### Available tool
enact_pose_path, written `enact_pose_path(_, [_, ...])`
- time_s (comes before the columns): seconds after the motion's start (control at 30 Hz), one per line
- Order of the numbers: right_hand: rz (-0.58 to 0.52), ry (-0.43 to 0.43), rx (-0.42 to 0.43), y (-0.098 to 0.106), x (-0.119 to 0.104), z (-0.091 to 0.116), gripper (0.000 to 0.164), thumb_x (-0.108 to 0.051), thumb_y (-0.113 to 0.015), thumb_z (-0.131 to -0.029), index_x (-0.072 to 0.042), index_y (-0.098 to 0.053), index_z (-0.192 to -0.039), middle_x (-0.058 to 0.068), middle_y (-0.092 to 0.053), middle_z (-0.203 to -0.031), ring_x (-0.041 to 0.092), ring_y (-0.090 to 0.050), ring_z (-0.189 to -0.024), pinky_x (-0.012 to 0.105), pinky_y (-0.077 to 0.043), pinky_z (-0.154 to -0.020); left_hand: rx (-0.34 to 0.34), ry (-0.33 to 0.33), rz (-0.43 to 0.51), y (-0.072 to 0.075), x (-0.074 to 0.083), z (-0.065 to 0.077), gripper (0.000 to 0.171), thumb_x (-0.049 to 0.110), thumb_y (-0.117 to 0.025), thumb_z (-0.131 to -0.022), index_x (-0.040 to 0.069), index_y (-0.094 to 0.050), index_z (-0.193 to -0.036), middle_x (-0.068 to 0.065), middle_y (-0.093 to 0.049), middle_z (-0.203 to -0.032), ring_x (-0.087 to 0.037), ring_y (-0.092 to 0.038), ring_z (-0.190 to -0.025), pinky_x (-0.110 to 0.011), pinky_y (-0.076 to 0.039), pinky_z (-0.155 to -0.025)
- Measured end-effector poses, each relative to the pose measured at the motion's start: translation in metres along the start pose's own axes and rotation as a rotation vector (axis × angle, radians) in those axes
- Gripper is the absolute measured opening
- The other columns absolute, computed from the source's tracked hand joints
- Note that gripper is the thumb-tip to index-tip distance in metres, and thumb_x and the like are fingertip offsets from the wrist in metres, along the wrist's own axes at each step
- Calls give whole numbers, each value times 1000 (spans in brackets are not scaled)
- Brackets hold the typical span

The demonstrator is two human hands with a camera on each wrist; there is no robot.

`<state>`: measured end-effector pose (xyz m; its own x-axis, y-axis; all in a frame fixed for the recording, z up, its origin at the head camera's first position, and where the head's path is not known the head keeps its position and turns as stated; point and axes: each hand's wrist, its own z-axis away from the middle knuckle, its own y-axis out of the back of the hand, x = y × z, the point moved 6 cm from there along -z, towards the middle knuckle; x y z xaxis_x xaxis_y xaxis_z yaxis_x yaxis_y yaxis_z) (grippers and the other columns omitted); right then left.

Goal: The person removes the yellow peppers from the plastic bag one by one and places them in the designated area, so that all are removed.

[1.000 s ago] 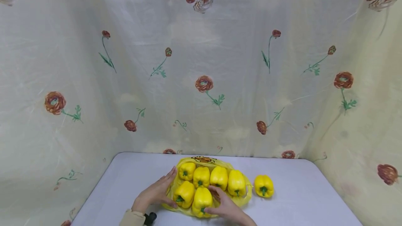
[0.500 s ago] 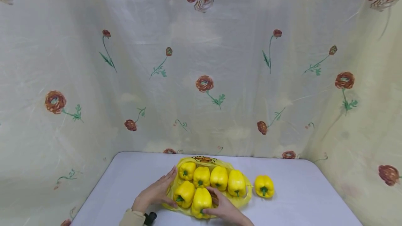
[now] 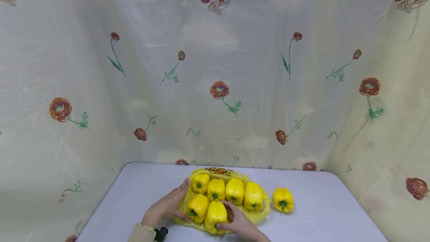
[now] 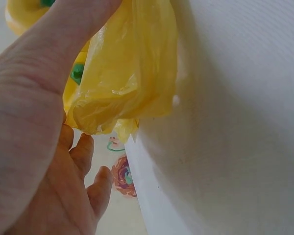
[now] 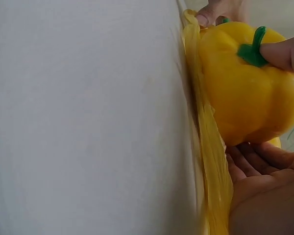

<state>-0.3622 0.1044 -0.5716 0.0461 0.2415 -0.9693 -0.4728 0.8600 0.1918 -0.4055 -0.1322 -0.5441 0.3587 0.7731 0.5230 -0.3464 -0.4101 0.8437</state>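
A yellow bell pepper [image 3: 216, 215] with a green stem lies at the front of a yellow plastic bag [image 3: 258, 216]. My right hand [image 3: 241, 224] grips it, the thumb [image 5: 279, 53] at the stem and the fingers around its far side. My left hand [image 3: 167, 206] rests along the bag's left edge, fingers extended and thumb toward the front rim. In the left wrist view, the bag's film [image 4: 132, 63] spans between thumb and fingers. Close beside that hand sits another pepper [image 3: 197, 207] on the bag. Behind, several more peppers [image 3: 234, 190] stand in a row.
One yellow pepper [image 3: 283, 199] sits on the white table [image 3: 319, 219], off the bag's right side. Floral-print curtains [image 3: 252, 85] enclose the table at the back and both sides. The bag's far flap carries a dark print [image 3: 218, 171].
My right hand has shifted slightly left and drawn closer around the front pepper, which has tilted a little. The left hand and the other peppers keep their places.
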Motion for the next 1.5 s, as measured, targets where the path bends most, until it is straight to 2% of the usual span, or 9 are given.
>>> enact_pose_path(0.33, [21, 60, 23, 8, -7, 3, 84, -28, -77, -82, -2, -30, -146, 22, -37, -148, 40, -38, -137, 53, -36, -111, 7, -4, -19, 0, 0, 1, 130, 61, -78, -62, 9, -5, -156, -9, 1, -164, -30, -15, -150, -53, -16, -120])
enact_pose_path(0.63, [96, 109, 80, 15, -26, 8, 87, -32, -78, -81, -2, -30, -146, 24, -35, -149, 42, -35, -138, 54, -34, -112, 2, -13, -12, 0, 0, 2, 130, 61, -78, -62, 9, -4, -156, -10, 2, -164, -30, -14, -150, -53, -16, -120])
enact_pose_path(1.0, [122, 125, 111, 27, -46, 21, 87, -36, -78, -81, -7, -32, -148, 21, -36, -149, 38, -39, -136, 49, -39, -110, 0, -18, -14, 0, 0, 3, 129, 61, -77, -63, 8, -4, -156, -10, 1, -164, -30, -14, -150, -53, -16, -120])
enact_pose_path(1.17, [120, 128, 107, 30, -50, 23, 87, -36, -78, -81, -5, -31, -147, 22, -37, -148, 38, -40, -136, 49, -40, -110, 6, -24, -16, 0, 2, 3, 129, 59, -78, -63, 7, -6, -155, -11, 2, -164, -30, -14, -149, -53, -16, -120])
enact_pose_path(1.33, [112, 176, 113, 35, -58, 25, 84, -29, -78, -82, -1, -31, -147, 22, -38, -147, 38, -42, -134, 45, -43, -108, 5, -12, -16, 1, 4, 4, 129, 58, -79, -62, 8, -5, -156, -10, 1, -164, -30, -15, -149, -53, -17, -120])
enact_pose_path(1.5, [137, 186, 170, 49, -65, 31, 82, -29, -77, -82, -3, -33, -146, 20, -39, -148, 37, -42, -134, 45, -43, -107, -1, 2, -13, 1, 3, 4, 129, 58, -79, -62, 10, -4, -156, -10, 1, -164, -31, -16, -149, -54, -17, -119])
